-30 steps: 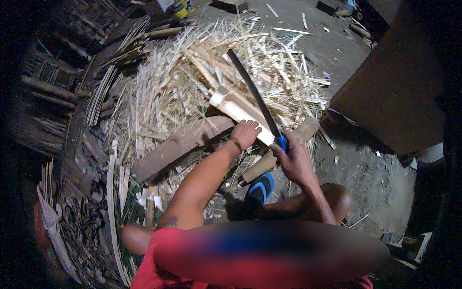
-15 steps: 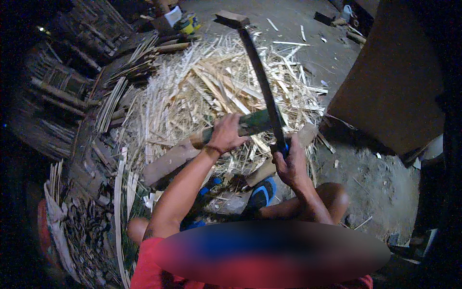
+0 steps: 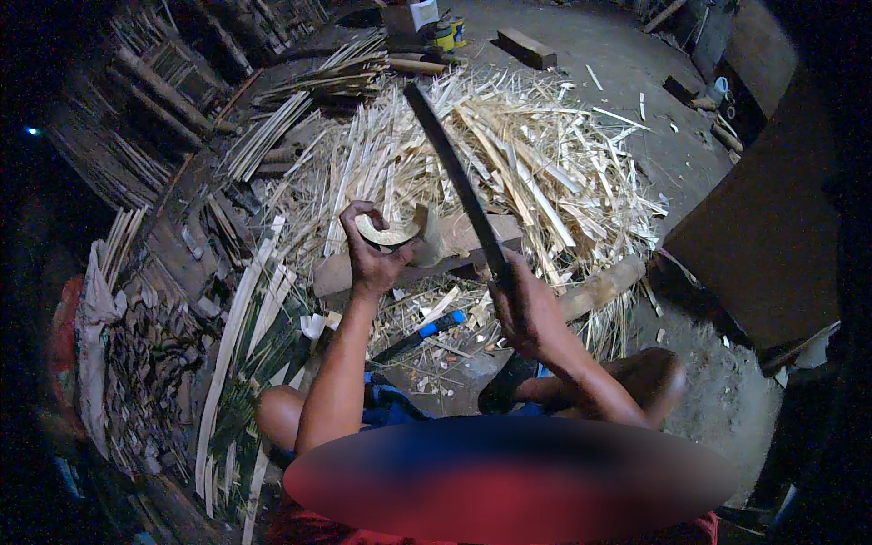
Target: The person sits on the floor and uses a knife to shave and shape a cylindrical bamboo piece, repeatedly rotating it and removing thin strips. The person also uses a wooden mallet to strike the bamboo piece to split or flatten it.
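Observation:
My left hand (image 3: 374, 265) is closed around a short bamboo section (image 3: 425, 238). The bamboo's pale, curved cut end faces me, with a gap in its ring. It is over a wooden block (image 3: 472, 234); whether they touch I cannot tell. My right hand (image 3: 529, 309) grips a machete (image 3: 457, 173) by its handle, which the fingers mostly hide. The long dark blade points up and to the left, its tip beyond the bamboo and apart from it. Below, between my knees, a tool with a blue-and-black handle (image 3: 442, 323) lies on the ground.
A broad heap of bamboo strips and shavings (image 3: 518, 154) spreads ahead. A short log (image 3: 604, 286) lies at right, near a large brown panel (image 3: 754, 227). Long green and pale strips (image 3: 238, 336) lie at left. Farther off are a wood block (image 3: 527, 47) and yellow cans (image 3: 445, 36).
The bamboo section has turned from lying crosswise to showing its cut end to me, still in my left hand. The machete tilts farther left. The whole view has shifted.

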Motion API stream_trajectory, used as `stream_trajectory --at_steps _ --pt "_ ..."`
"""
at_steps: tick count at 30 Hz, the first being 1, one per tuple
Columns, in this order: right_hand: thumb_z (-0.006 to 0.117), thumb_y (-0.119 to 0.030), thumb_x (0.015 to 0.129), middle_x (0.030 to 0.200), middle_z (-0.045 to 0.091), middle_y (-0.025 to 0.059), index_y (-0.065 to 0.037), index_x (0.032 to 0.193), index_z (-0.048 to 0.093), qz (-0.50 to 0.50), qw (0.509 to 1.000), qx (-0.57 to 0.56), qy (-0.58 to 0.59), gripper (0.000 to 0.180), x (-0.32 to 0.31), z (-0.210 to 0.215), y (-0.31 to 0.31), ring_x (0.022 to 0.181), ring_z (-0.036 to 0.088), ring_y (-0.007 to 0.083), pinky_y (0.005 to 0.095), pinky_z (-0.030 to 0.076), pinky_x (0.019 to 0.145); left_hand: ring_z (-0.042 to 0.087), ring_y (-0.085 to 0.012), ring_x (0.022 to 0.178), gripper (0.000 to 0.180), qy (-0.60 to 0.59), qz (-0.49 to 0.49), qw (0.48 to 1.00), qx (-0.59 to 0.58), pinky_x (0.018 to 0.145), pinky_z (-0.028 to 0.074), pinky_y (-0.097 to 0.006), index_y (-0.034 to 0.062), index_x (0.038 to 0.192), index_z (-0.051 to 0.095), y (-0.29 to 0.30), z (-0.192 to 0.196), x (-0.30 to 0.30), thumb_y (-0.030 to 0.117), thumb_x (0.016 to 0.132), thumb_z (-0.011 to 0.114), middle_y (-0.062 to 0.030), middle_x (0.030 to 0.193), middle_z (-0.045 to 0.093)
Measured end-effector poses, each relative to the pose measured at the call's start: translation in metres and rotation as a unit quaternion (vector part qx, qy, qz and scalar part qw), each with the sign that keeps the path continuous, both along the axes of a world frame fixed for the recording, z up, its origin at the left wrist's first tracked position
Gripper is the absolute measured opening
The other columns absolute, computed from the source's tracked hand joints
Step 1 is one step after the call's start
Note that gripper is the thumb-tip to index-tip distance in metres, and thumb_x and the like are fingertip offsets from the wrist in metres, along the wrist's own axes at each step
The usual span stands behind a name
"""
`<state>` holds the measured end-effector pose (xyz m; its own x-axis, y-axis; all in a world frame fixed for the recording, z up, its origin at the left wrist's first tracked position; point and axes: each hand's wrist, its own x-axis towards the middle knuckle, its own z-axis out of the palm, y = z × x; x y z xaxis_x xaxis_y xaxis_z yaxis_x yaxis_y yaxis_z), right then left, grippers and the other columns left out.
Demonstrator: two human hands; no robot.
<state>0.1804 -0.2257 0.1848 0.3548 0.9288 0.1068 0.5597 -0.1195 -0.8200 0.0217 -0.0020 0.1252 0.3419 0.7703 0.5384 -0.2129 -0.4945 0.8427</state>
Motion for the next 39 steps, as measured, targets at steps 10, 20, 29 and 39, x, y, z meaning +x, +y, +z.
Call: stream_trajectory --at_steps 10,20,29,39 --pt "0.052 -0.012 0.093 0.105 0.061 0.0291 -0.002 0.125 0.046 0.077 0.993 0.024 -0.087 0.035 -0.043 -0.007 0.045 0.091 0.061 0.0534 0.0601 0.049 0.078 0.044 -0.0175 0.085 0.089 0.045 0.051 0.993 0.098 0.079 0.043 -0.034 0.0122 0.111 0.035 -0.004 -0.023 -0.016 0.037 0.055 0.100 -0.0026 0.095 0.040" --pt "0.054 -0.011 0.090 0.101 0.058 0.0229 -0.002 0.125 0.043 0.120 0.972 0.033 -0.200 0.038 -0.037 -0.011 0.045 0.078 0.064 0.0469 0.0555 0.053 0.067 0.051 -0.0195 0.091 0.084 0.063 0.106 0.989 0.081 0.084 0.046 -0.037 0.0112 0.110 0.036 -0.018 -0.022 -0.011 0.040 0.059 0.096 -0.0055 0.098 0.046" --pt "0.063 -0.017 0.094 0.078 0.062 0.0230 -0.004 0.116 0.048 0.104 0.973 0.047 -0.199 0.029 -0.034 -0.002 0.044 0.072 0.063 0.0459 0.0550 0.050 0.061 0.048 -0.0164 0.084 0.078 0.009 0.052 0.993 0.106 0.079 0.044 -0.034 0.0125 0.107 0.037 -0.018 0.004 -0.012 0.035 0.062 0.096 -0.0027 0.092 0.044" --pt "0.065 -0.017 0.093 0.083 0.066 0.0259 -0.004 0.118 0.048 0.081 0.977 0.071 -0.182 0.033 -0.043 0.068 0.029 0.074 0.064 0.0492 0.0569 0.051 0.064 0.049 -0.0154 0.090 0.080 -0.019 0.010 0.992 0.127 0.082 0.048 -0.033 0.0141 0.116 0.037 -0.037 0.089 -0.019 0.030 0.064 0.095 -0.0025 0.100 0.047"
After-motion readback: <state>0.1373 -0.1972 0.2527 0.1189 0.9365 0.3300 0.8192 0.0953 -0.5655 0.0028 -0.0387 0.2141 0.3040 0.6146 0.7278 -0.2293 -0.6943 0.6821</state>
